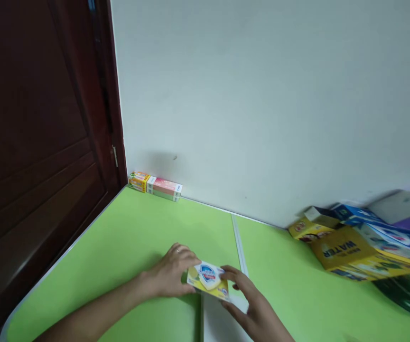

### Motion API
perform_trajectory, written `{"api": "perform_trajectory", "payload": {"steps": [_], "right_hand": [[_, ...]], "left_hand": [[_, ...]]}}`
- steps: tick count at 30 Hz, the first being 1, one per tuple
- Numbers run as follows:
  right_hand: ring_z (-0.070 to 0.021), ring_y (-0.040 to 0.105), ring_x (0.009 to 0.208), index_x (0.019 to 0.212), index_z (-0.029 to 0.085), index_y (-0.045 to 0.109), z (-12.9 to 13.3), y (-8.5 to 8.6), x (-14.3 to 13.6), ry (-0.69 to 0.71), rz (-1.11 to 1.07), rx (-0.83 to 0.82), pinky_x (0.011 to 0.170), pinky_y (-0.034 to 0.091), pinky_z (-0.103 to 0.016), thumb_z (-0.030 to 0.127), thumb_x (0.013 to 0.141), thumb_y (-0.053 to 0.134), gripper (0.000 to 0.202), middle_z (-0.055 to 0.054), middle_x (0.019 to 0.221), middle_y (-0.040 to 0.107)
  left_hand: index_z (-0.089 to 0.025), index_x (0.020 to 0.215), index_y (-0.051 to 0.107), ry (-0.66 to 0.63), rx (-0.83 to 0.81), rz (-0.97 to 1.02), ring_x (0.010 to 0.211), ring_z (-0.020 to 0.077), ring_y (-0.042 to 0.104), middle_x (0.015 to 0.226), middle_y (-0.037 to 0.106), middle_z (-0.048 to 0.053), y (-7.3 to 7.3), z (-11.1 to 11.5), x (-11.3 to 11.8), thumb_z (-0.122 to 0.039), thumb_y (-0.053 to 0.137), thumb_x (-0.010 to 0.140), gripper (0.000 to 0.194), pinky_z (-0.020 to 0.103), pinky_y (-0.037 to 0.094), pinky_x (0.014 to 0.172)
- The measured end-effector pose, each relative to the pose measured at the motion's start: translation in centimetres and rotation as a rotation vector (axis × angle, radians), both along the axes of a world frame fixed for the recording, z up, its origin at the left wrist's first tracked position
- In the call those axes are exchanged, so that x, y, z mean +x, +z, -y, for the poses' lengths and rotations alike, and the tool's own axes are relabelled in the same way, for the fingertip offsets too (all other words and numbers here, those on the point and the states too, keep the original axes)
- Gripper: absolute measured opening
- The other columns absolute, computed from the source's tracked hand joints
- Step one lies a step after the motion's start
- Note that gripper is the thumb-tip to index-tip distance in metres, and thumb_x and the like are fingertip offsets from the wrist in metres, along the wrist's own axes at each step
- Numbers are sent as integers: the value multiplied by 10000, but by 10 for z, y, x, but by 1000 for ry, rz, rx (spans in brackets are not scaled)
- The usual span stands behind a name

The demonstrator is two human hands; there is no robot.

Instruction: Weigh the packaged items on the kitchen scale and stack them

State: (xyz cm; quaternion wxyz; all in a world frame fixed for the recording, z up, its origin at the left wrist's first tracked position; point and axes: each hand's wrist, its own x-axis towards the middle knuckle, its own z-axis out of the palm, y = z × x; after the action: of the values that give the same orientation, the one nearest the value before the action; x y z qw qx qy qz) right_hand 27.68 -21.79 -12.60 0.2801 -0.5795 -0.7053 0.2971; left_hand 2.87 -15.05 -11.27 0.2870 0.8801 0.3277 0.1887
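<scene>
A small yellow soap box [208,281] with a blue-and-white shield logo sits low in the centre of the frame, held between both hands just above the green table [130,242]. It is tilted slightly, its printed face turned up toward the camera.

The left hand [171,275] comes in from the lower left and curls around the box's left end, fingers bent over it and a ring visible on one finger. The right hand [253,304] reaches in from the lower right; its thumb and fingertips pinch the box's right end, the rest of the hand loosely half closed. Both hands have hold of the same box.

Directly beneath the box, a pale seam [238,244] runs across the tabletop from the wall toward the bottom edge of the frame, widening into a whitish strip under the right hand.

At the right edge of the frame lies a heap of packages [368,242], well apart from the hands: a large yellow box printed with the word WATER, smaller yellow boxes behind it, blue-and-white cartons, and something purple at the far right. They are blurred, so finer detail cannot be told.

In the upper left part of the table, against the wall [262,95], a long narrow carton [154,185] in yellow, white and pink lies flat. A dark brown wooden door [37,133] fills the left side of the frame.
</scene>
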Motion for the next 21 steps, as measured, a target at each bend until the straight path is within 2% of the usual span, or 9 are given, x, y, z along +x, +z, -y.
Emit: {"api": "perform_trajectory", "payload": {"steps": [2, 3, 7, 10, 13, 15, 17, 19, 21], "right_hand": [[-307, 535, 1170, 1061, 491, 549, -44, 5, -22, 14, -66, 15, 908, 515, -477, 337, 726, 608, 373, -20, 1305, 538], [-310, 540, 1160, 1043, 474, 557, -68, 6, -34, 26, -98, 24, 910, 515, -481, 316, 716, 617, 368, -19, 1300, 540], [-306, 555, 1125, 1038, 254, 573, -168, 10, -82, 55, -177, 86, 907, 505, -519, 225, 701, 604, 340, -76, 1258, 561], [-264, 594, 1019, 1042, 210, 548, -240, 9, -113, 25, -192, 137, 858, 518, -489, 176, 699, 605, 349, -73, 1140, 611], [-237, 615, 962, 1047, 198, 539, -297, 5, -134, -1, -201, 180, 814, 532, -435, 129, 710, 576, 346, -78, 1097, 609], [-239, 613, 982, 1045, 183, 544, -323, -1, -143, -9, -205, 206, 830, 524, -422, 100, 707, 560, 349, -97, 1124, 587], [-253, 577, 1056, 1039, 170, 553, -338, -9, -148, -21, -206, 239, 910, 481, -434, 82, 688, 573, 363, -116, 1192, 540], [-260, 540, 1110, 1046, 165, 559, -345, -17, -152, -39, -208, 262, 970, 438, -436, 81, 688, 579, 368, -127, 1266, 474], [-252, 538, 1108, 1067, 169, 560, -346, -24, -156, -61, -213, 267, 979, 433, -425, 90, 719, 559, 357, -131, 1314, 408]], "left_hand": [[-251, 1218, 556, 42, 58, -11, 1144, 269, 481, 1171, 602, 65, 8, -35, -17, -265, 688, 665, 569, 388, 411, 992], [-240, 1215, 558, 63, 76, -21, 1159, 271, 470, 1179, 597, 71, 12, -55, -26, -238, 670, 676, 550, 391, 403, 1002], [-177, 1194, 565, 115, 139, -100, 1199, 287, 434, 1206, 574, 103, 28, -147, -61, -189, 648, 676, 524, 441, 359, 1029], [-192, 1181, 568, 149, 184, -177, 1205, 273, 432, 1225, 566, 91, 39, -218, -79, -158, 642, 670, 517, 436, 336, 1038], [-219, 1170, 571, 183, 221, -221, 1180, 276, 451, 1196, 586, 80, 43, -274, -90, -124, 640, 648, 536, 452, 350, 1017], [-222, 1129, 594, 196, 247, -232, 1164, 277, 463, 1159, 604, 76, 40, -299, -94, -100, 637, 632, 514, 457, 360, 1010], [-213, 1061, 626, 211, 272, -226, 1174, 265, 456, 1153, 603, 77, 31, -314, -98, -83, 615, 647, 434, 444, 353, 1025], [-196, 1037, 632, 241, 291, -204, 1198, 245, 437, 1189, 570, 87, 18, -320, -104, -81, 586, 680, 378, 419, 337, 1048], [-181, 1099, 602, 284, 300, -176, 1205, 231, 434, 1232, 518, 101, 4, -319, -110, -98, 580, 703, 405, 402, 331, 1060]]}}
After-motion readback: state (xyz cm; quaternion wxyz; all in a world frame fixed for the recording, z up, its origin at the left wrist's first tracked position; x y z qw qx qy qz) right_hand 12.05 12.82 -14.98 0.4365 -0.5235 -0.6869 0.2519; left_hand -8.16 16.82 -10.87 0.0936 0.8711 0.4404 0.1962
